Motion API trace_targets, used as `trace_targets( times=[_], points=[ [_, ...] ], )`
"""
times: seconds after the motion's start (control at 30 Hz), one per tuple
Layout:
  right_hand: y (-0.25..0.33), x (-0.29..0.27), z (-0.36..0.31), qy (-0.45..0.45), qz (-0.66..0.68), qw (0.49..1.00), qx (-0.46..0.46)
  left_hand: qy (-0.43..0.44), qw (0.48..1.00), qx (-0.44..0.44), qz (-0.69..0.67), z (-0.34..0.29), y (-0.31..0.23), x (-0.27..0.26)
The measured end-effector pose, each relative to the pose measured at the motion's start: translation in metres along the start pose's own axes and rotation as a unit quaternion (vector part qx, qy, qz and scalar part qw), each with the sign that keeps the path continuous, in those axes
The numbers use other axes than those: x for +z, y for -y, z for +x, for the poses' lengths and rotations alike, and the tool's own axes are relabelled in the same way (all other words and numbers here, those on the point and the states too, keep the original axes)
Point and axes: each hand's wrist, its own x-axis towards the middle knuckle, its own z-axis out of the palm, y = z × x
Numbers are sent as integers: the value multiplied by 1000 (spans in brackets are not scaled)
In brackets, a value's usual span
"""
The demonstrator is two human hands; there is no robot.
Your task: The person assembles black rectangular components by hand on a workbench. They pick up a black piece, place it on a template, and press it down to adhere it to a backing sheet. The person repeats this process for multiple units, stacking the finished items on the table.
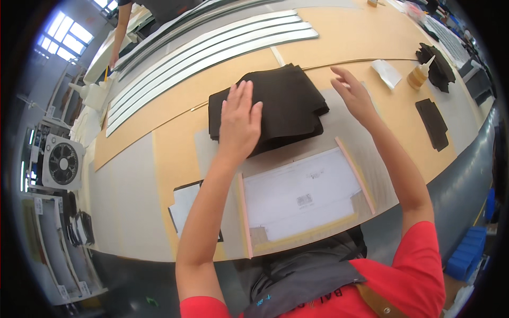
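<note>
My left hand (241, 119) lies flat, fingers stretched out, on the left part of a stack of black cut sheets (286, 103). To the right of that stack my right hand (354, 95) hangs above the table, its fingers partly spread and nothing seen between them. Nearer to me lies a white paper template (297, 193) with printed lines, taped down between two pinkish strips, the right strip (355, 175) and the left strip (244, 214). Left of the template, a pale panel with black edging (183, 204) is partly hidden by my left forearm.
Long white strips (212, 58) lie across the far left. At the right are a glue bottle (419, 77), a crumpled white paper (387, 74), a black cut piece (432, 124) and a black pile (440, 66). A fan (63, 163) stands left; another person's arm (121, 34) reaches in far left.
</note>
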Motion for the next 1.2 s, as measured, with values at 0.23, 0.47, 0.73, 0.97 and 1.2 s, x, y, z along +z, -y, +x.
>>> trace_targets(
  times=[0.23,0.47,0.73,0.97,1.2],
  points=[
    [-41,-84,-76,-78,-158,982,-64,59,991,-6,119,13,-7,54],
    [-143,-273,-90,-172,-331,926,54,135,980,-54,136,19,-3,55],
    [-243,-377,-70,-175,-430,812,353,83,989,-81,94,6,-1,15],
    [-308,-450,-84,-165,-218,919,284,5,991,-129,-30,-73,-60,-17],
    [-343,-471,-73,-132,-310,912,234,-1,982,-178,-61,-117,-69,-30]
  ],
)
